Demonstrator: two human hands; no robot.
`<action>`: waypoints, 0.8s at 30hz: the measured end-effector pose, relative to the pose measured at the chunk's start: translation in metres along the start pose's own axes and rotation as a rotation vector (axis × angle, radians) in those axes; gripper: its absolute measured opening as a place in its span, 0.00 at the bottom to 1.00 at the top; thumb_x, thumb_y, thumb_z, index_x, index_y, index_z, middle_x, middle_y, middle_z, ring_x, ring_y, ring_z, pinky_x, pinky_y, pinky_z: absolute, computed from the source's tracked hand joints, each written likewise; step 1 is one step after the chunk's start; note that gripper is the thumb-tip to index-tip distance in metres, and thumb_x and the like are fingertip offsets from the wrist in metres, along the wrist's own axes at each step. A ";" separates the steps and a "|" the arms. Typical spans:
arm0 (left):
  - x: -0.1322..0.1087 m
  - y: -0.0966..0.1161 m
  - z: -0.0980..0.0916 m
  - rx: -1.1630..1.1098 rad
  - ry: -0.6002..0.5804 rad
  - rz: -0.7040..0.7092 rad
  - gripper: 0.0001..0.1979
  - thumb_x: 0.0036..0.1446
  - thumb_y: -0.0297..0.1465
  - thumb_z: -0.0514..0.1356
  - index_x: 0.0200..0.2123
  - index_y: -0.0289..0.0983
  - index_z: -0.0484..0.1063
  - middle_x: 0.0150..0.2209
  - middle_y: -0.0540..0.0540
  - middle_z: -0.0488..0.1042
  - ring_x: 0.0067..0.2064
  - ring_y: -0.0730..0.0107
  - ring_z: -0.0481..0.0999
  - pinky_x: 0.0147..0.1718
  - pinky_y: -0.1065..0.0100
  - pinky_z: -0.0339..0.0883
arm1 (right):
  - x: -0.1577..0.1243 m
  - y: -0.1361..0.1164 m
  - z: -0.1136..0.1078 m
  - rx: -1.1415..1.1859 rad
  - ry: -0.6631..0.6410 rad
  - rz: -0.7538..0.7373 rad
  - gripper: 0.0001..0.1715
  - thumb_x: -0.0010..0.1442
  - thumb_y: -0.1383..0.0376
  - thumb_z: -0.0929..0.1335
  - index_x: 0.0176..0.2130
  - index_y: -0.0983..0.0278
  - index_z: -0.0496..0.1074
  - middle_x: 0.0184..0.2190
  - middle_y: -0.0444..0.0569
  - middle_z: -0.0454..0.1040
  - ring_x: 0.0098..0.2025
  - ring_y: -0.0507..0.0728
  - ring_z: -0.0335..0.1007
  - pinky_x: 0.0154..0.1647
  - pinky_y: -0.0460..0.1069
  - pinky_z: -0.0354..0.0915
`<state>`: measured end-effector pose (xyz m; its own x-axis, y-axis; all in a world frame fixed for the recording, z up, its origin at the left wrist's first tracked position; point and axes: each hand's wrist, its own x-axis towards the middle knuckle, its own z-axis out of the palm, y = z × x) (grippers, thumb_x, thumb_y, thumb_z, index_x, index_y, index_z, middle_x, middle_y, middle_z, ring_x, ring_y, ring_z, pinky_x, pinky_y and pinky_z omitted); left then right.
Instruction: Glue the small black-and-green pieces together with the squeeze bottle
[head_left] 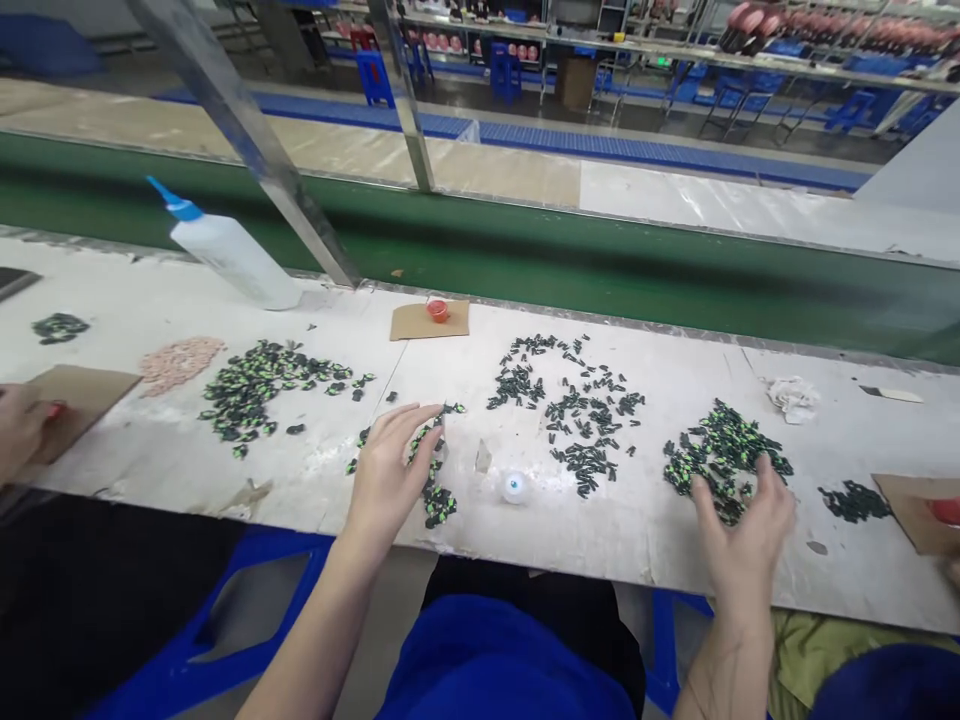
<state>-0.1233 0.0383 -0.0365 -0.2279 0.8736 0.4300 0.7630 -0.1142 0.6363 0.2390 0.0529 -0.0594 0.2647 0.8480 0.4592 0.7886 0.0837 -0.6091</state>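
My left hand [391, 468] is over a small heap of black-and-green pieces [440, 503], partly hiding it. Its thumb and fingers are curved with a gap between them, and nothing clearly shows in the grip. My right hand [746, 535] rests at the near edge of a larger pile of black-and-green pieces [724, 440], thumb and fingers spread around it. Between my hands lie a white ball with a blue dot [514, 487], a small clear flake [483, 457] and scattered dark slender pieces [592, 405].
A white bottle with blue nozzle [236, 262] leans at the back left. A red cap [438, 311] sits on cardboard [409, 322]. Pink pieces [180, 364] and another black-green pile [251, 385] lie left. Crumpled tissue [793, 398] lies right. Another person's hand [19, 430] is far left.
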 end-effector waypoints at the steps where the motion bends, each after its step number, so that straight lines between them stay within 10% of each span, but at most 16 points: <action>1: 0.006 -0.012 0.006 0.034 -0.046 0.037 0.12 0.61 0.33 0.54 0.42 0.39 0.77 0.42 0.42 0.80 0.50 0.54 0.74 0.50 0.53 0.70 | -0.004 -0.010 0.005 0.003 -0.067 -0.030 0.43 0.58 0.52 0.69 0.65 0.63 0.54 0.60 0.64 0.58 0.63 0.74 0.50 0.59 0.73 0.53; 7: 0.036 -0.043 0.037 0.183 -0.313 0.246 0.17 0.60 0.26 0.49 0.40 0.38 0.78 0.42 0.39 0.80 0.50 0.50 0.71 0.50 0.51 0.67 | -0.046 -0.085 0.051 0.208 -0.538 -0.299 0.44 0.53 0.52 0.73 0.63 0.57 0.57 0.56 0.58 0.64 0.61 0.70 0.55 0.54 0.66 0.68; 17: 0.042 -0.057 0.030 0.455 -0.377 0.430 0.17 0.58 0.29 0.48 0.34 0.41 0.78 0.31 0.38 0.78 0.41 0.45 0.72 0.36 0.52 0.64 | -0.066 -0.114 0.078 0.297 -0.592 -0.317 0.23 0.55 0.64 0.73 0.50 0.62 0.67 0.49 0.56 0.74 0.59 0.68 0.59 0.56 0.66 0.65; 24: 0.014 -0.027 0.020 0.186 -0.278 0.373 0.17 0.62 0.35 0.50 0.31 0.44 0.78 0.32 0.43 0.78 0.38 0.52 0.73 0.37 0.54 0.65 | -0.069 -0.110 0.064 0.770 -0.552 0.047 0.20 0.50 0.62 0.74 0.39 0.60 0.64 0.43 0.51 0.78 0.47 0.59 0.74 0.49 0.56 0.70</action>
<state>-0.1348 0.0633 -0.0608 0.2314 0.8852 0.4035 0.8627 -0.3784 0.3354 0.0986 0.0184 -0.0654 -0.1682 0.9705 0.1731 0.1488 0.1985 -0.9687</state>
